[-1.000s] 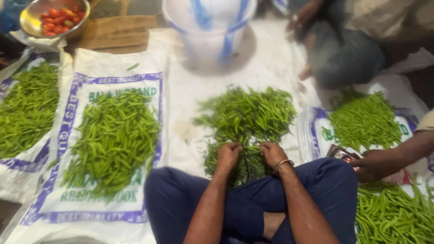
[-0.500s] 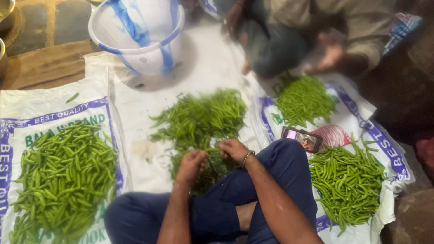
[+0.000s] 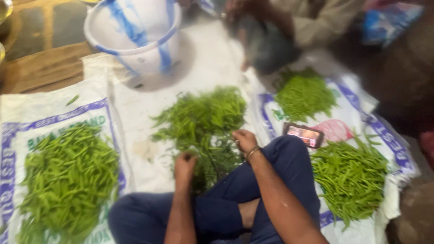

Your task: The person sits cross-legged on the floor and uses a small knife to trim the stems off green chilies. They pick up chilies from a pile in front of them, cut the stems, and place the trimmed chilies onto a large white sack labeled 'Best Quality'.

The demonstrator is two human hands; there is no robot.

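The person sits cross-legged in dark blue trousers [image 3: 271, 180] on a floor covered with white sacks. Both hands are down in the middle pile of green chillies [image 3: 203, 122], which lies on the plain white sack [image 3: 135, 113] directly in front of the knees. The left hand [image 3: 184, 166] is curled at the near edge of that pile, its fingers closed on a few chillies, though blur hides just how many. The right hand [image 3: 244, 140], with a thin bangle [image 3: 253, 152] at the wrist, rests on the pile's right edge, fingers bent down into the greens; whether it grips anything cannot be told.

The pile is a loose tangle, the chillies pointing every way, though many of the outer ones run with their long axis slanting from the near left toward the far right.

A second, tidier heap of chillies [image 3: 68, 176] fills the printed sack [image 3: 18, 135] at the left edge of the floor. Two more heaps [image 3: 305, 95] [image 3: 350, 178] lie on the sack to the right, with a lit phone [image 3: 304, 134] between them. A white bucket with blue streaks [image 3: 135, 36] stands tilted beyond the middle pile. Another person [image 3: 289, 27] sits at the far side.
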